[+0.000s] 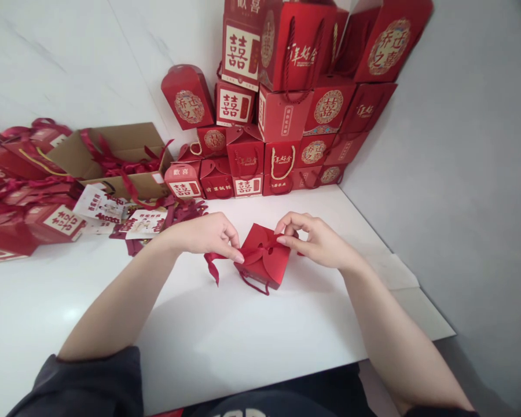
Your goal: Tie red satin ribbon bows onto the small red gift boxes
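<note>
A small red gift box with curved, overlapping top flaps sits on the white table in front of me. A red ribbon runs across its top, through the holes in the flaps. My left hand pinches the ribbon at the box's left side, and a loose tail dangles beyond the fingers. On the right, my right hand grips the ribbon's other end between thumb and fingers, close above the flaps. A dark red cord handle hangs at the near side of the box.
Stacked red gift boxes stand against the back wall. An open cardboard carton holds red ribbons at back left, with printed cards before it. More red boxes crowd the far left. A grey wall rises on the right.
</note>
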Demonstrator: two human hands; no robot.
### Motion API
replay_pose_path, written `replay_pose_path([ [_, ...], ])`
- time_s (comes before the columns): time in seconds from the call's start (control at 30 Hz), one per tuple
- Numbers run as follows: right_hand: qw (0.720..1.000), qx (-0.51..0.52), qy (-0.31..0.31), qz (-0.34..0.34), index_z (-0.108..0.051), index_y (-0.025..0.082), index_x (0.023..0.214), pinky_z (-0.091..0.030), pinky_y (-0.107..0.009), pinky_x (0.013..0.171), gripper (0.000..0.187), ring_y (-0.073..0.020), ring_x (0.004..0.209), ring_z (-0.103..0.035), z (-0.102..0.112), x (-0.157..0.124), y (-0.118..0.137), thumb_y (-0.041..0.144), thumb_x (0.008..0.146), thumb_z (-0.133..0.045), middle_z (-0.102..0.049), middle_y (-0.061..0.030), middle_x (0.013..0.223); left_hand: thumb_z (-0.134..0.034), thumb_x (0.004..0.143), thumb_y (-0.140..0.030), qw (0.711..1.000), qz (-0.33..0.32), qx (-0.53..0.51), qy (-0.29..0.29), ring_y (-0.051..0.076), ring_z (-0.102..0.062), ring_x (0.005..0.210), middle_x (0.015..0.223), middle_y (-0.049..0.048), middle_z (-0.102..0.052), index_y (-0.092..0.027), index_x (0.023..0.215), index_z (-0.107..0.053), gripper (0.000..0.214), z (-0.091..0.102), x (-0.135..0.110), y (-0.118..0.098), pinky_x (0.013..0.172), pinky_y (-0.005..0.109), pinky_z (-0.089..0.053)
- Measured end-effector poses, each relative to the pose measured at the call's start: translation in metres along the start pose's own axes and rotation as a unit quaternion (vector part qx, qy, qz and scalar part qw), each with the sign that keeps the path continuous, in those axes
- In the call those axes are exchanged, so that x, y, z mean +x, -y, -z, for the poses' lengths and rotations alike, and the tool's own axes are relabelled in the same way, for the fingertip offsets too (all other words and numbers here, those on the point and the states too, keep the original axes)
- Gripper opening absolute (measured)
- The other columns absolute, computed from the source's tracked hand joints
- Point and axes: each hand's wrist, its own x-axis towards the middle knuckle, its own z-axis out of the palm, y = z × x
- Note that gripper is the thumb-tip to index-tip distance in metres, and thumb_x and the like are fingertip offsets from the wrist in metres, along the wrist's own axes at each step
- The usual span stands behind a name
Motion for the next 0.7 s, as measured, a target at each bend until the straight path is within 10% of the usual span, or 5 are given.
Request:
replay_pose_path([
  [0.3, 0.997, 0.013, -0.010, -0.072, -0.057, 0.021, 0.091, -0.038, -0.024, 0.057, 0.017, -0.0114, 0.058, -0.049, 0.019, -0.005, -0.008, 0.036, 0.085, -0.060, -0.055, 0.0032, 0.064, -0.074, 0.064, -0.050, 0.998, 0.023, -0.007, 0.061, 0.008, -0.030, 0.040, 0.047, -0.0020, -0.046, -0.019, 0.067, -0.071, 0.031, 0.019, -0.001, 0.022, 0.039, 0.024, -0.020],
  [0.57, 0.970, 0.074, 0.124, -0.195, -0.060, 0.016, 0.056, -0.033, -0.026, 0.046, 0.057, -0.0107, 0.047, -0.044, 0.028, -0.005, -0.013, 0.061, 0.087, -0.045, -0.058, -0.0032, 0.053, -0.075, 0.064, -0.040, 0.997, -0.006, -0.036, 0.074, 0.010, -0.045, 0.045, 0.063, 0.0038, -0.066, -0.020, 0.073, -0.075, 0.022, 0.027, -0.004, 0.028, 0.041, 0.022, -0.030],
  [0.7, 0.961, 0.109, 0.167, -0.192, -0.068, 0.017, 0.075, -0.025, -0.024, 0.040, 0.040, -0.0072, 0.037, -0.031, 0.023, -0.003, -0.013, 0.055, 0.083, -0.059, -0.043, 0.0065, 0.040, -0.076, 0.063, -0.038, 0.995, -0.008, -0.043, 0.093, 0.012, -0.053, 0.054, 0.069, 0.0045, -0.069, -0.020, 0.078, -0.076, 0.023, 0.025, -0.006, 0.026, 0.045, 0.020, -0.034],
])
